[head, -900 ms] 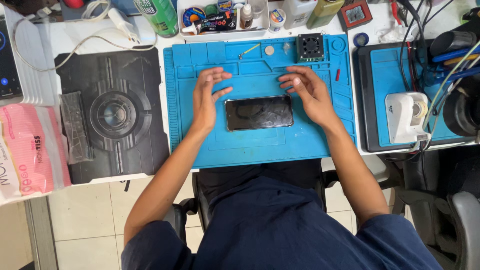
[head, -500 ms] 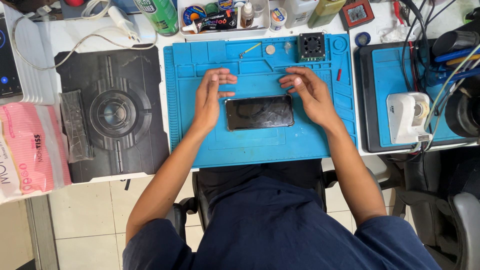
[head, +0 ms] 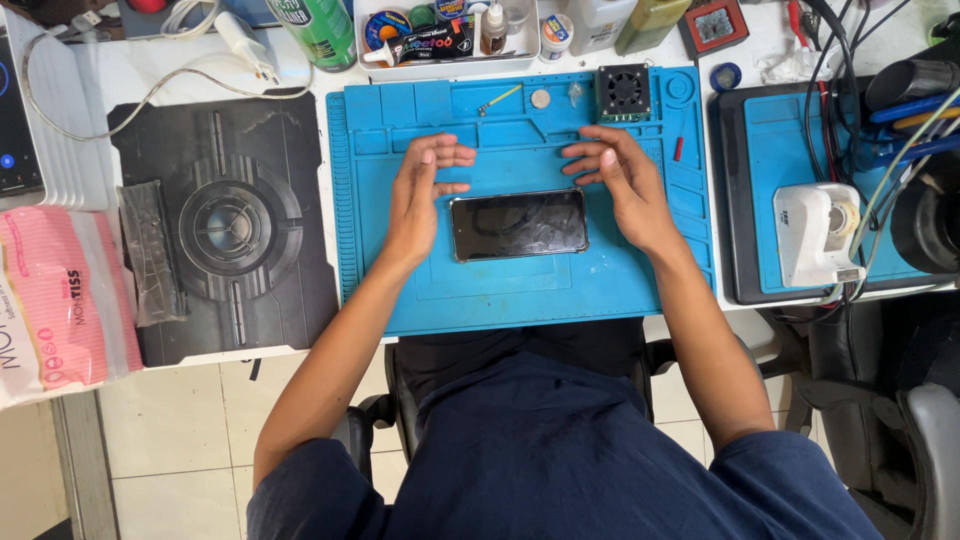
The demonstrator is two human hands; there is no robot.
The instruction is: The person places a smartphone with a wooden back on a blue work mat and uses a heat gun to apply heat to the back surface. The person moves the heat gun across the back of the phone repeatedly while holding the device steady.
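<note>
Looking down from my head cam, a fair bit is cut off: the white tray of little bottles along the top edge is chopped by the frame, the green spray can only shows its lower half, and the tangle of cables at top right runs out of view, so I can't really sort out what's under it. The pink packet on the far left is cropped too. The glass on the smartphone is dark and full of reflections, so I can't tell if it's face up or what shape it's in. It's lying flat and longways in the middle of my blue silicone repair mat, right between my hands. My left hand is just beside its left short end, fingers loosely spread and curled over the mat, gripping nothing. My right hand sits by the upper right corner, also open with relaxed fingers, nothing pinched. Whether either palm actually touches the phone's edge, I can't tell. The small black fan sits on the mat just above my right fingers.
</note>
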